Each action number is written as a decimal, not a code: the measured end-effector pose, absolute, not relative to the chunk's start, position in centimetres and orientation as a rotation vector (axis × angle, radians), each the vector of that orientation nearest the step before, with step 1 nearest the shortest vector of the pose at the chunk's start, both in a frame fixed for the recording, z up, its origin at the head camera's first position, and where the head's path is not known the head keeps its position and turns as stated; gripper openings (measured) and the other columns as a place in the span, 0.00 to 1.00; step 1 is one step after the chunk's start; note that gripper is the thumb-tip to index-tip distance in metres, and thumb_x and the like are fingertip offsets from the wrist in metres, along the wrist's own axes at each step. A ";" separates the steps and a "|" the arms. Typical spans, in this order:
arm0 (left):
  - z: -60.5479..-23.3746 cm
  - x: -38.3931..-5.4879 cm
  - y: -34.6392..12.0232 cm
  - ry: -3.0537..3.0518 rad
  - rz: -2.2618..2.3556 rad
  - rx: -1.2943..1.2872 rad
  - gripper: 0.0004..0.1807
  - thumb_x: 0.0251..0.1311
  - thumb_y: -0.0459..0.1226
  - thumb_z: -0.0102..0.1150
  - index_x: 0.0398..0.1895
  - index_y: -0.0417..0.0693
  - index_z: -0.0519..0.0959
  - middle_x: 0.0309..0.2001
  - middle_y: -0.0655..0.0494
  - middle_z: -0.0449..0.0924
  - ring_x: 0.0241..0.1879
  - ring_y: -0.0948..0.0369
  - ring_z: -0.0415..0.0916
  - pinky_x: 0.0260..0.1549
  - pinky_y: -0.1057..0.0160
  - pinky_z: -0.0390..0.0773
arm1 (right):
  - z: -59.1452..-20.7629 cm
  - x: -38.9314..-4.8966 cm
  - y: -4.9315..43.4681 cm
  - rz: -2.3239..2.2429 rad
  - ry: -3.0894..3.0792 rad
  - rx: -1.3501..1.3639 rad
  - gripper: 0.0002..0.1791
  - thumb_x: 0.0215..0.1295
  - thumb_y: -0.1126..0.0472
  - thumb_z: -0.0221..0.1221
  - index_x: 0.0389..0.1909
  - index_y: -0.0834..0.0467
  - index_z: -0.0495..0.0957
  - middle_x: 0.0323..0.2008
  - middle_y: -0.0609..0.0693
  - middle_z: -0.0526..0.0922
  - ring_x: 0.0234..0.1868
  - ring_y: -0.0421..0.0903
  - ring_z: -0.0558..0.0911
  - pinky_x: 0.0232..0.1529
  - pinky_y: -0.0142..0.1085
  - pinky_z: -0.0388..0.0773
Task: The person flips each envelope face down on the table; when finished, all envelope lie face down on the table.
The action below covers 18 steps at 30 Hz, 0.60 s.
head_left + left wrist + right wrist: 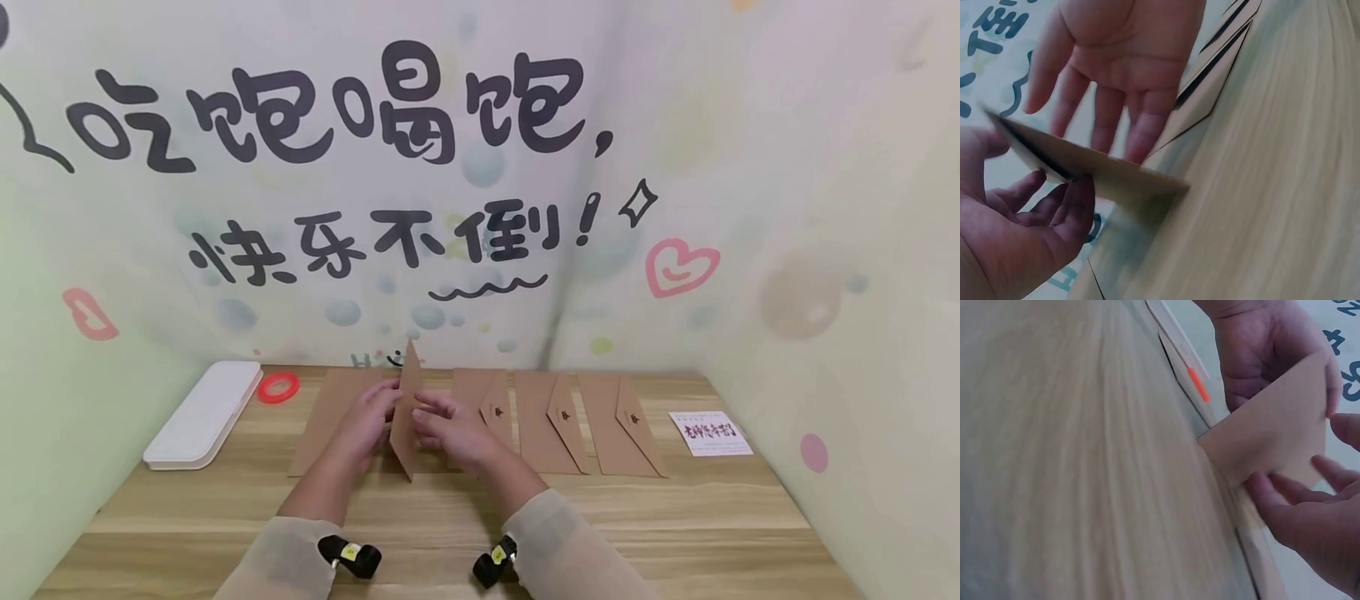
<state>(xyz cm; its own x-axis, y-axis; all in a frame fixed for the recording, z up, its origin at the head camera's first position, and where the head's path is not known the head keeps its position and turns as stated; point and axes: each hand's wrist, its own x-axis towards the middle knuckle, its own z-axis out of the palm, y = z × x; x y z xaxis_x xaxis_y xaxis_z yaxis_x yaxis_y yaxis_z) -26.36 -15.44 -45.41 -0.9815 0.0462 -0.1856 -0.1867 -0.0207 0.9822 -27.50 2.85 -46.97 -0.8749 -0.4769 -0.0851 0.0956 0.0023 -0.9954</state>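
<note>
A brown kraft envelope (407, 417) stands on edge between the two hands, seen nearly edge-on in the head view. My left hand (367, 423) holds its left side; in the left wrist view the fingers (1079, 200) bend against it near a dark gap along its edge. On the other side is my right hand (459, 429), fingers extended and fingertips right at the paper. The right wrist view shows the envelope's broad plain face (1272, 434) with right fingertips at its lower edge. Behind the left hand, another brown paper piece (318, 429) lies flat.
Three brown envelopes with slanted flaps, one partly behind the right hand, another in the middle (542, 425) and one farther right (611, 425), lie in a row. A printed card (711, 433) is at far right. A white case (202, 414) and red tape roll (278, 387) lie left.
</note>
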 end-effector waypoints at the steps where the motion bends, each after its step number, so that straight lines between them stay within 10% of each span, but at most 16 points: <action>1: -45.5 -26.4 -15.6 2.092 2.127 -0.158 0.30 0.81 0.45 0.44 0.81 0.47 0.66 0.75 0.39 0.72 0.64 0.54 0.78 0.53 0.62 0.84 | -47.1 -27.5 2.9 -1.933 1.874 -0.362 0.30 0.83 0.55 0.56 0.79 0.59 0.67 0.75 0.64 0.74 0.73 0.60 0.79 0.73 0.56 0.77; 18: -46.7 -27.3 -17.1 2.131 2.159 -0.335 0.25 0.81 0.37 0.44 0.77 0.48 0.71 0.76 0.44 0.71 0.59 0.54 0.76 0.45 0.66 0.82 | -47.4 -28.5 4.1 -2.045 1.803 -0.198 0.33 0.84 0.56 0.53 0.81 0.66 0.61 0.79 0.70 0.65 0.79 0.67 0.68 0.80 0.57 0.67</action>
